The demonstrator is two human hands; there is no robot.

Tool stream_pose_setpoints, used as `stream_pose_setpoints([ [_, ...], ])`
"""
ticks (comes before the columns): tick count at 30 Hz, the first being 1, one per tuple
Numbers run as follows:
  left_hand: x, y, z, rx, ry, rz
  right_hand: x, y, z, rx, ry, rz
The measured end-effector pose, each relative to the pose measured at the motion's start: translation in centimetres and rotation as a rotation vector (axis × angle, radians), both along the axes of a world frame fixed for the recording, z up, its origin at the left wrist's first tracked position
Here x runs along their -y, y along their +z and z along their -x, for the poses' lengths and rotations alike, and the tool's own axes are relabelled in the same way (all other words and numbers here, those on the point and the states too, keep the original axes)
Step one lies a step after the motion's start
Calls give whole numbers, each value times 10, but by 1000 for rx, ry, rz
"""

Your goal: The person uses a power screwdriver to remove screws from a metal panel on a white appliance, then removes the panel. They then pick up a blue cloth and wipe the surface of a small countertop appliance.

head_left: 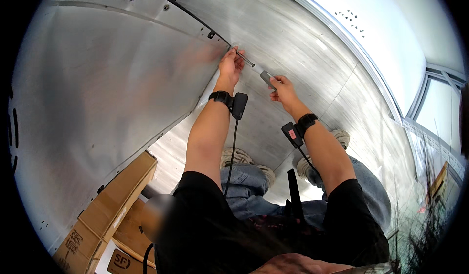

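The right hand (284,92) has its grip closed around the grey handle of a screwdriver (266,78). The left hand (231,67) curls beside the shaft's far end; whether it pinches anything, I cannot tell. A slanted push or loose hold could make the tip slip, scratching the metal panel (122,83) or jabbing the left fingers. From the right grip, the screwdriver points far and left toward the panel's corner. Farther out are the plank-patterned floor (312,64) and, near left, a cardboard box (100,215).

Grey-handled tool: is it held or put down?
Held: the fingers of the right hand are around the handle of the grey-handled tool.
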State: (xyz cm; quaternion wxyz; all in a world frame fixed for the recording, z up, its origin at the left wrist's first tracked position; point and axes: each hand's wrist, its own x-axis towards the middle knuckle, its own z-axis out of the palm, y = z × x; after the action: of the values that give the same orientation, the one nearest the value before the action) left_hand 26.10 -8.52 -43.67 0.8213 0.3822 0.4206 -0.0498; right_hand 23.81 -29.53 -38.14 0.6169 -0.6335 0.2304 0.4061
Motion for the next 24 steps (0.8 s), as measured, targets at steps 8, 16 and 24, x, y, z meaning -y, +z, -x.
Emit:
stream_pose_setpoints([
  [8, -1, -1, -3, 74, 98, 85, -3, -7, -13, 7, 14, -35],
  [16, -4, -3, 5, 57, 153, 84, 0, -9, -13, -5, 33, -67],
  [24, -1, 5, 2, 12, 128, 25, 2, -13, -11, -39, 30, -115],
])
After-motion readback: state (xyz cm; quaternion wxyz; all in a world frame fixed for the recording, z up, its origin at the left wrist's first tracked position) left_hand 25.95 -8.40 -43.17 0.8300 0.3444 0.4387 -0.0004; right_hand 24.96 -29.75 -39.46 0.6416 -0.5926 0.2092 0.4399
